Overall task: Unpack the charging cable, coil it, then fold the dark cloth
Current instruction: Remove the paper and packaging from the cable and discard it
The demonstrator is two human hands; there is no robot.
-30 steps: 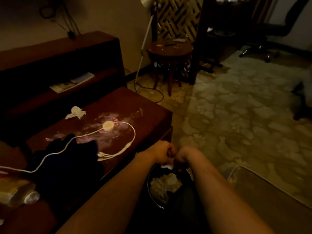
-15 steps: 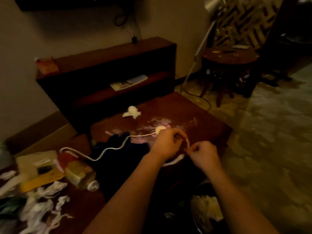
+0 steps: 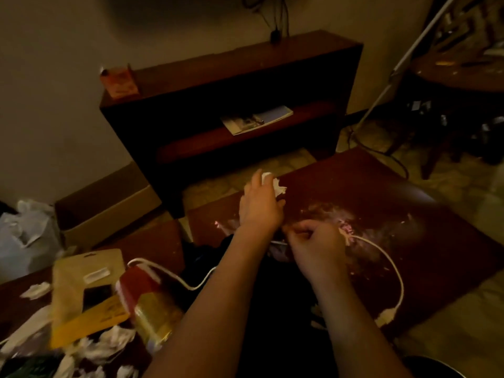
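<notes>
The white charging cable (image 3: 392, 266) lies on the dark red table (image 3: 409, 214). It loops right from my right hand (image 3: 316, 246) down to a connector near the table's front edge. Another stretch runs left across the dark cloth (image 3: 204, 260) toward the packaging. My right hand's fingers are curled round the cable near its round puck, which is mostly hidden. My left hand (image 3: 259, 205) reaches forward and pinches a crumpled white tissue (image 3: 276, 185) at the table's far edge. The cloth lies bunched under both forearms.
A tan packaging pouch (image 3: 81, 276), a red and yellow bottle (image 3: 147, 304) and several paper scraps (image 3: 109, 342) crowd the lower left. A dark shelf unit (image 3: 231, 77) stands behind the table, with a cardboard box (image 3: 109, 203) to its left. A bin rim (image 3: 436, 364) shows bottom right.
The view swung left and down. My left hand let go of the cable and reached forward to the tissue. My right hand took hold of the cable near the puck.
</notes>
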